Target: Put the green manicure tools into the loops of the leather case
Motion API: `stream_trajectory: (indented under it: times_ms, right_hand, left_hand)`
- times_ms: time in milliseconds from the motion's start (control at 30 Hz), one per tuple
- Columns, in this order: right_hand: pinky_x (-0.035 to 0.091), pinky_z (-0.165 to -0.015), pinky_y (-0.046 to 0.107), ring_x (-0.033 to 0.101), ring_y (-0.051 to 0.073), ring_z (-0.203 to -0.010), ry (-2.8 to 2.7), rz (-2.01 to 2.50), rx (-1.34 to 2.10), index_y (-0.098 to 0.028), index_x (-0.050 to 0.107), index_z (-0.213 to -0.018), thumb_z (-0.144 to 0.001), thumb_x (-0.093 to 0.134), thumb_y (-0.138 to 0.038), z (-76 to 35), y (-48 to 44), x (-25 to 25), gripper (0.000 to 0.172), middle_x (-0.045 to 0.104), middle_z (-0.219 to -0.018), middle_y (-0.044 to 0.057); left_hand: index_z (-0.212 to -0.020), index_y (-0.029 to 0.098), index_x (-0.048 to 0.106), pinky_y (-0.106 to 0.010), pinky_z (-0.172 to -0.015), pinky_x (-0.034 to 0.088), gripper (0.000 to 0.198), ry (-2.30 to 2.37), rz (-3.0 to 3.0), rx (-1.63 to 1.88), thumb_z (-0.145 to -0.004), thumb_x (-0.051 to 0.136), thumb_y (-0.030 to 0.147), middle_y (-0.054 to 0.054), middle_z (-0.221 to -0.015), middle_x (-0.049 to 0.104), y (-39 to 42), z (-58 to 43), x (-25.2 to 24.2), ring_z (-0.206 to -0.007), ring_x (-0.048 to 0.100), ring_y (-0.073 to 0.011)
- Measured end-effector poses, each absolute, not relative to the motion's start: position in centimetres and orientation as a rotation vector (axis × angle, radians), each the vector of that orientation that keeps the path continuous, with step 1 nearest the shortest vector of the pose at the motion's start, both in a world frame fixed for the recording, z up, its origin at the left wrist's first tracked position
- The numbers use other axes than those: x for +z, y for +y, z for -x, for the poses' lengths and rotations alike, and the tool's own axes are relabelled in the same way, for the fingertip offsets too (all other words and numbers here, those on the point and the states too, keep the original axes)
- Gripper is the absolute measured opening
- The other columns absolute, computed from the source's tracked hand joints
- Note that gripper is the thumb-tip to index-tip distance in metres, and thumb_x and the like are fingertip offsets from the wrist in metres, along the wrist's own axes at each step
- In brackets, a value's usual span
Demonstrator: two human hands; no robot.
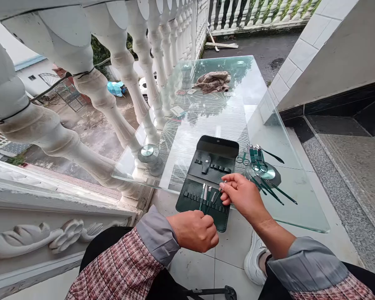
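Note:
A dark green manicure case (192,171) lies unfolded near the glass table's front edge, with empty loops in its upper half. Several slim manicure tools (203,193) sit in the loops of the lower half. My right hand (242,196) pinches a thin metal manicure tool (220,191) over the case's right side; its lower end is hard to make out. My left hand (196,230) is closed at the case's lower edge, and what its fingers hold, if anything, is hidden. To the right lie nail clippers (255,153), small scissors (260,167) and several long green-handled tools (273,191).
The glass table (300,208) has a corner at the right front. A crumpled brown cloth (213,81) and a small card (177,111) lie farther back. White balusters (103,104) run along the left, and granite steps (346,175) stand at the right.

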State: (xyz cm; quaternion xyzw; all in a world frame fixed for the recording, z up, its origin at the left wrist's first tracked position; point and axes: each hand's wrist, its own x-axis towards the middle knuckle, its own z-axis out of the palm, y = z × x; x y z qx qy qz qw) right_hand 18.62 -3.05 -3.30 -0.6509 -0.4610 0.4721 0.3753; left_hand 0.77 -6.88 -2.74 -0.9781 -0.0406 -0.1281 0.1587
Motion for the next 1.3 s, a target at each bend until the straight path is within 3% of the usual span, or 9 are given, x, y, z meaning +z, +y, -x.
stream_trajectory:
  times_ms: [567, 700, 833, 1033, 1300]
  right_hand:
    - [0.047, -0.041, 0.022, 0.056, 0.011, -0.044, -1.428, 1.728, 1.183, -0.020, 0.057, -0.082, -0.077, 0.052, -0.029, -18.8, -3.2, -2.7, 0.012, 0.057, -0.057, -0.004]
    - [0.049, -0.052, 0.026, 0.058, 0.014, -0.057, -1.789, 1.646, 0.884, -0.021, 0.062, -0.071, -0.081, 0.047, -0.032, -19.3, -3.7, -2.9, 0.021, 0.061, -0.066, 0.001]
    - [0.049, -0.066, 0.031, 0.060, 0.018, -0.073, -2.010, 1.521, 0.543, -0.020, 0.064, -0.076, -0.084, 0.044, -0.026, -19.4, -4.4, -3.4, 0.022, 0.064, -0.079, 0.005]
    - [0.050, -0.074, 0.032, 0.063, 0.019, -0.084, -1.923, 1.497, 0.503, -0.020, 0.063, -0.094, -0.086, 0.040, -0.022, -19.5, -4.8, -3.7, 0.024, 0.068, -0.092, 0.006]
    - [0.049, -0.077, 0.033, 0.063, 0.018, -0.084, -1.974, 1.422, 0.424, -0.020, 0.063, -0.094, -0.089, 0.040, -0.022, -19.5, -5.2, -4.1, 0.024, 0.069, -0.090, 0.005]
  left_hand:
    - [-0.061, 0.016, 0.045, -0.027, -0.043, 0.017, 0.018, -0.129, 2.747, -0.455, -0.077, 0.049, 0.009, 0.001, -0.056, 0.037, -7.1, -1.1, -3.1, -0.050, 0.037, -0.0119]
    - [-0.060, 0.016, 0.044, -0.027, -0.043, 0.016, 0.019, -0.144, 2.728, -0.466, -0.077, 0.050, 0.010, 0.001, -0.055, 0.037, -7.1, -1.1, -3.0, -0.050, 0.036, -0.0116]
    - [-0.062, 0.016, 0.045, -0.027, -0.043, 0.016, 0.018, -0.136, 2.725, -0.467, -0.078, 0.050, 0.010, 0.001, -0.055, 0.037, -7.0, -1.1, -2.8, -0.050, 0.037, -0.0115]
    - [-0.060, 0.016, 0.045, -0.027, -0.043, 0.016, 0.019, -0.136, 2.717, -0.515, -0.077, 0.050, 0.009, 0.001, -0.055, 0.037, -7.0, -1.5, -2.9, -0.049, 0.036, -0.0114]
    - [-0.062, 0.016, 0.044, -0.027, -0.042, 0.018, 0.018, -0.152, 2.732, -0.453, -0.078, 0.051, 0.011, 0.001, -0.055, 0.039, -6.9, -1.8, -2.9, -0.049, 0.037, -0.0113]
